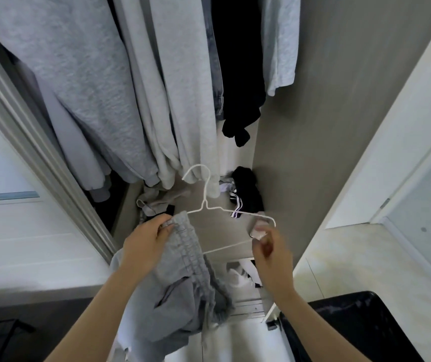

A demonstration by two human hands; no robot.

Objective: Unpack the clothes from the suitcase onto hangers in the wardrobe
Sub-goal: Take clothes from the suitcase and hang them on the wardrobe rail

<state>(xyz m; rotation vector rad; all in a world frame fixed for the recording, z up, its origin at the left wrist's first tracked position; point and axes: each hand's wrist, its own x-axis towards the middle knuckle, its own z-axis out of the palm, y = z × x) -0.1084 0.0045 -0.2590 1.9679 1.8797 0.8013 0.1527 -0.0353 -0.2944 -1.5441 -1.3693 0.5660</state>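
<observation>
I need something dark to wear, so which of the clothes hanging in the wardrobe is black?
The black garment, second from the right, between the blue denim piece and the pale grey shirt; the rest are grey.

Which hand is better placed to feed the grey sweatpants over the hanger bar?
Left. The left hand grips the grey sweatpants by the waistband at the white hanger's left end; the right hand pinches its right corner, probably steadying it.

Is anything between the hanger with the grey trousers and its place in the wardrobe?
Yes: grey hanging clothes fill the space above the hanger; its hook overlaps their hems in this view. The rail itself is not visible.
</observation>
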